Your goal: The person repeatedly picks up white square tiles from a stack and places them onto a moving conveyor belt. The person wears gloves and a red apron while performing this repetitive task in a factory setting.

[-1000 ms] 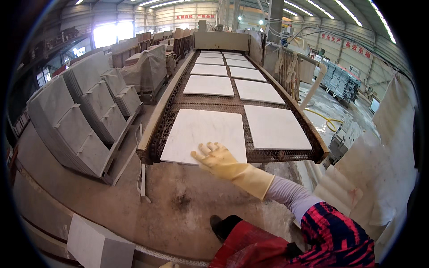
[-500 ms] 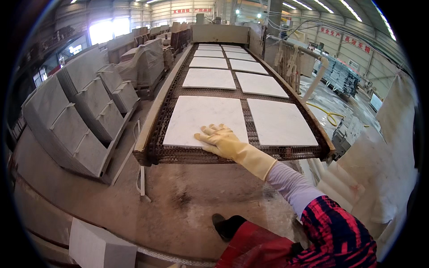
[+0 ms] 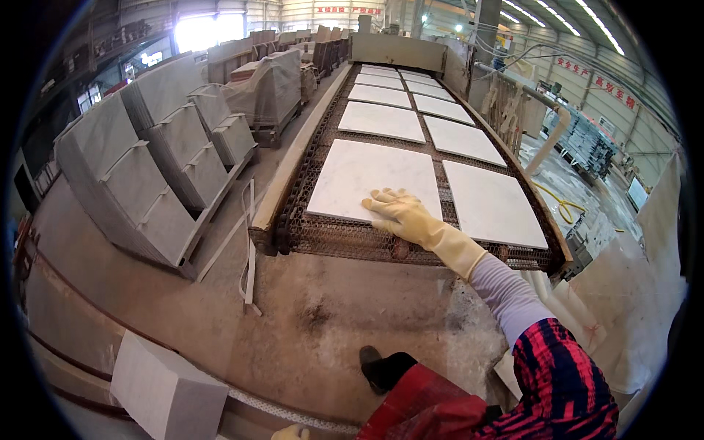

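Note:
My right hand [image 3: 402, 214], in a pale yellow rubber glove, lies flat with its fingers spread on the near edge of a white square stone tile [image 3: 374, 172]. That tile rests on a rusty mesh conveyor belt [image 3: 345, 238], in the left of two rows. To its right, apart by a strip of mesh, lies a second white tile [image 3: 495, 205]. Only a bit of my gloved left hand [image 3: 291, 433] shows at the lower edge, close to a stack of pale stone tiles [image 3: 169, 389]; its fingers are mostly hidden.
Several more white tiles [image 3: 381, 121] lie farther along the belt. Wooden rails [image 3: 301, 158] edge the conveyor. Banded stone slabs [image 3: 132, 183] lean at the left. A yellow hose [image 3: 565, 211] and plastic sheeting [image 3: 616, 293] are at the right. My boot [image 3: 372, 367] is on the floor.
The view has shifted, so the conveyor sits farther right and slightly higher. My right hand stays on the same tile's near edge. A bit of my left glove shows more at the lower edge.

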The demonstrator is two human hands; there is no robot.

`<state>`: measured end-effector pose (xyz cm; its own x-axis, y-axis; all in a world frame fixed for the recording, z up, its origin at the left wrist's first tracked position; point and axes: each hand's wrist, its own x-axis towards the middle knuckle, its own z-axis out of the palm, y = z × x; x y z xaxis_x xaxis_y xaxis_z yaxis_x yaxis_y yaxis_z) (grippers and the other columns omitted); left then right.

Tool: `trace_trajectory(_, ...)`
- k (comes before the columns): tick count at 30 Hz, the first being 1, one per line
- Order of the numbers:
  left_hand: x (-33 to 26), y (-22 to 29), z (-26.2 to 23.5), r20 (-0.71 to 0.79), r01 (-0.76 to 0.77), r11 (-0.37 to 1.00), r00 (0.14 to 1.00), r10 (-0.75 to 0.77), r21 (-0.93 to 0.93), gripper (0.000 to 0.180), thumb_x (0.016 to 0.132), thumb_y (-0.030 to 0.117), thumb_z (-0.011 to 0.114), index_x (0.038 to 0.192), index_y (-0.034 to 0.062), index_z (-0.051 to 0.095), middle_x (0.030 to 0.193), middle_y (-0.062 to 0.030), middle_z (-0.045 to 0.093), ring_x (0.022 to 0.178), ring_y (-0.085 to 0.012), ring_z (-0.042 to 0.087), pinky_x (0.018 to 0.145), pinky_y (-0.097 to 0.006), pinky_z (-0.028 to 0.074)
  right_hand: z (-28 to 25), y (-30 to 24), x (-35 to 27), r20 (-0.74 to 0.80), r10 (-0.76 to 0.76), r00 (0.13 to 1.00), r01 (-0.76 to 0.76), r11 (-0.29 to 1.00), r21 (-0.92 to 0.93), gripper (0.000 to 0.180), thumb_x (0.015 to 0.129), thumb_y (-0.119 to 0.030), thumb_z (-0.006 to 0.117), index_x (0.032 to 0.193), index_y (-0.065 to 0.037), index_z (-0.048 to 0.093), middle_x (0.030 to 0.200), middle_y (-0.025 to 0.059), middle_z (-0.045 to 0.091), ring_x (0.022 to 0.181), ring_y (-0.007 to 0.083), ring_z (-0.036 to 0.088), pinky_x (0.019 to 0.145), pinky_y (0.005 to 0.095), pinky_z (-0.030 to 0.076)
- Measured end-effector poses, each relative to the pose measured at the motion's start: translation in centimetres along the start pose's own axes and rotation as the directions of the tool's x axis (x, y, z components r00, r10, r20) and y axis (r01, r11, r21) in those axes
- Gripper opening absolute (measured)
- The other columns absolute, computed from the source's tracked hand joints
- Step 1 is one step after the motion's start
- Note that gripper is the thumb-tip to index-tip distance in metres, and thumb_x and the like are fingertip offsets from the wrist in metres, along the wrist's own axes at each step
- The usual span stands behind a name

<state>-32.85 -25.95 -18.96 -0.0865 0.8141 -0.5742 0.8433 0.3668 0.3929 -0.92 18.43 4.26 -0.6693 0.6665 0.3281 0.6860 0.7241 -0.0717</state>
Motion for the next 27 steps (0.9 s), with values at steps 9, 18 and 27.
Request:
trace_trajectory(9,-1.3,-1.0,-0.1,-0.050,-0.002,0.994,0.999,-0.004,-0.113,0.034,0.087,0.034,0.051,0.107,0.0089,0.064,0.106,-0.0171,0.063,0.102,-0.0351,0.059,0.089,-0.043,0.046,-1.4,2.2,-1.1,-0.048,-0.099,0.994,0.096,0.993,-0.070,0.047,0.090,-0.039,0.053,0.132,-0.018,0.050,0.135,0.0158,0.047,0.126,0.0357,0.042,0.107,0.0418,0.031)
trace_trajectory(18,-0.6,3.3,-1.2,0.072,-0.051,0.997,0.996,0.047,0.060,0.040,0.088,0.040,0.047,0.109,0.0097,0.063,0.105,-0.0187,0.063,0.101,-0.0372,0.058,0.089,-0.045,0.046,0.9,4.5,-0.7,-0.144,-0.121,0.982,0.120,0.993,-0.017,0.048,0.087,-0.045,0.057,0.129,-0.022,0.053,0.132,0.0114,0.052,0.125,0.0290,0.046,0.107,0.0396,0.032)
trace_trajectory(27,-1.5,2.8,0.0,0.018,-0.070,0.996,0.997,0.069,0.053,0.039,0.088,0.039,0.049,0.110,0.0102,0.063,0.104,-0.0185,0.064,0.100,-0.0365,0.059,0.088,-0.043,0.047,0.1,4.6,-0.9,-0.128,0.006,0.992,0.008,0.995,0.104,0.052,0.082,-0.049,0.062,0.125,-0.021,0.056,0.132,0.0093,0.053,0.125,0.0281,0.046,0.107,0.0383,0.032)
